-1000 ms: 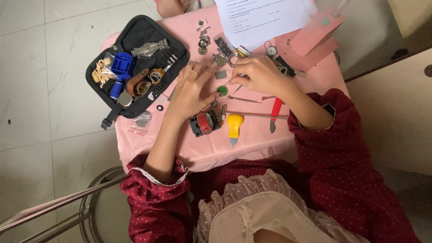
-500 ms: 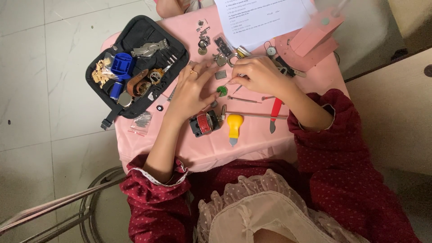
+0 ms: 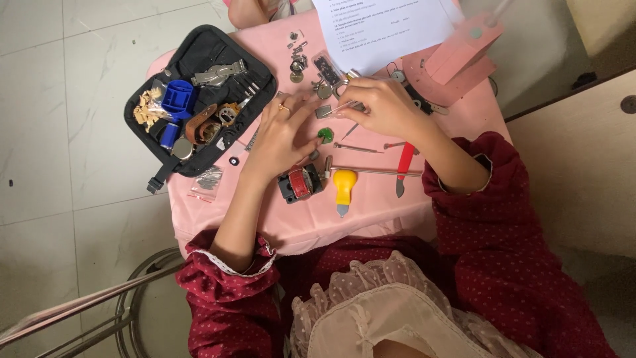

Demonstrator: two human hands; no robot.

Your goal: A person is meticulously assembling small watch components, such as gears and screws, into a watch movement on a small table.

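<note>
We see a pale pink table cloth (image 3: pixel 371 219) under our hands, a small green round piece (image 3: pixel 325 135) between them, a yellow-handled tool (image 3: pixel 344 185) and red-handled tool (image 3: pixel 405 161) nearer us, a black zip tool case (image 3: pixel 205 50) beyond our left hand (image 3: pixel 281 136), and dark red white-dotted sleeves (image 3: pixel 490 219)

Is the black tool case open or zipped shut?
Open. The black tool case lies flat on the pink table, its inside exposed, with a blue tool and metal parts resting in it.

I count two hands: left hand (image 3: pixel 278 136), right hand (image 3: pixel 383 106). On one table (image 3: pixel 371 212): one black case (image 3: pixel 205 50), one paper (image 3: pixel 384 26), one yellow tool (image 3: pixel 344 185), one red tool (image 3: pixel 404 166).
</note>
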